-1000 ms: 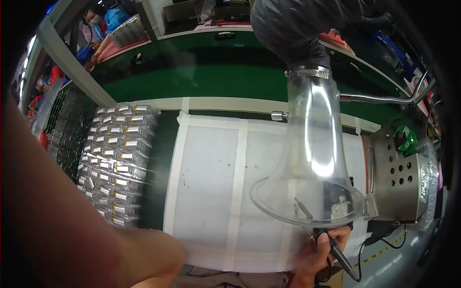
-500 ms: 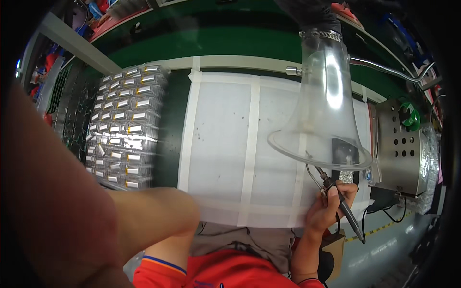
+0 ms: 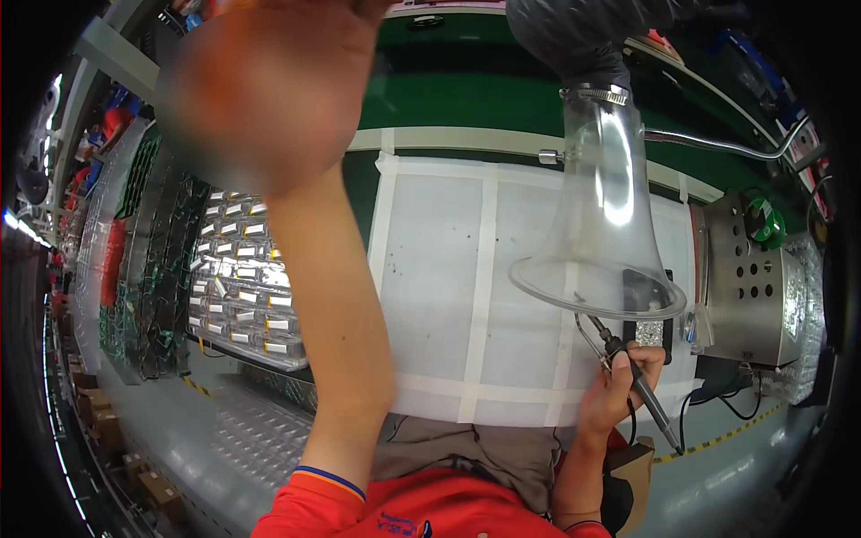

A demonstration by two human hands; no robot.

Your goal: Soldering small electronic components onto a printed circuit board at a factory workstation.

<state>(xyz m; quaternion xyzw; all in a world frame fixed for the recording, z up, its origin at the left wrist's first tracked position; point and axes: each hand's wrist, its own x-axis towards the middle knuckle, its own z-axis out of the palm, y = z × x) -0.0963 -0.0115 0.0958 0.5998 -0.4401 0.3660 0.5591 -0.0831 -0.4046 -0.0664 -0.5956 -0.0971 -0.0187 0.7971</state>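
Observation:
In my right hand (image 3: 610,394) is a soldering iron (image 3: 647,396), a dark grey handle with a thin bent metal tube along its front. Its tip points up and away, under the rim of a clear flared fume hood (image 3: 603,206). My left hand (image 3: 278,90) is raised close to the camera at the upper left. It is badly blurred and its fingers are hidden, so what it holds, if anything, does not show. Beyond my left forearm lies a tray (image 3: 296,360) of small silver cells with yellow edges (image 3: 247,273), partly covered by the arm.
A white work mat (image 3: 430,269) with tape strips lies before me. On the right stand a perforated metal box (image 3: 749,287), a green solder spool (image 3: 765,222) and a small dark holder of metal shavings (image 3: 649,334). A black hose (image 3: 574,45) joins the hood. Green boards (image 3: 157,269) stand far left.
My left arm has swung up and away from the left side, its hand now in front of the upper left. The view has shifted slightly. My right hand keeps the soldering iron in place.

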